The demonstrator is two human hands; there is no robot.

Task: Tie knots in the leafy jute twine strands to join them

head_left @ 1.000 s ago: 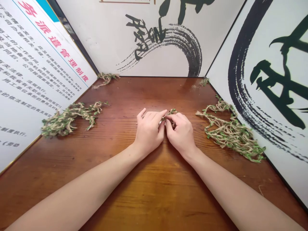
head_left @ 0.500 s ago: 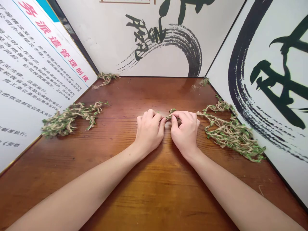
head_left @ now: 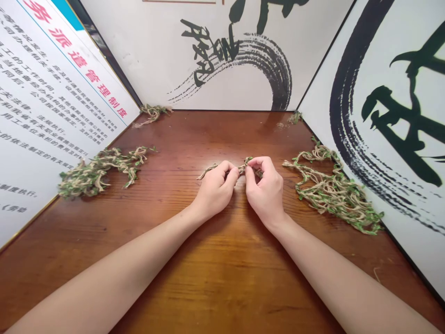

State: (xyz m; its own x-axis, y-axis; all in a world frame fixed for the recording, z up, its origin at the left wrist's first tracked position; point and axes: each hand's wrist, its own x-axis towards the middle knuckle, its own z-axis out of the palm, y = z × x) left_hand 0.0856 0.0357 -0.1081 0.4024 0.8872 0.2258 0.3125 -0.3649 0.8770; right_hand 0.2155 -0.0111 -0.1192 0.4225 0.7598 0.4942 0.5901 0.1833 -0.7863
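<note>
Both hands pinch one short length of twine with green leaves [head_left: 207, 170] above the middle of the wooden table [head_left: 212, 278]. My left hand [head_left: 216, 186] is closed on it, and a loose tan end sticks out past the knuckles on the left. Close beside it, my right hand [head_left: 264, 185] grips the twine between thumb and forefinger. A small leafy bunch shows just above the right fingertips. The fingers hide much of the strand between the hands, so whether it is knotted there I cannot tell.
A tangled heap of leafy twine [head_left: 342, 195] lies at the right, against the right panel [head_left: 375, 153]. Another pile [head_left: 93, 174] is by the left panel. A smaller bundle [head_left: 153, 112] and some scraps [head_left: 295, 117] lie near the back panel [head_left: 229, 93].
My left hand has turned and its fingers have curled in, so the twine's left end now shows. My right hand has shifted slightly left, its fingers still pinching.
</note>
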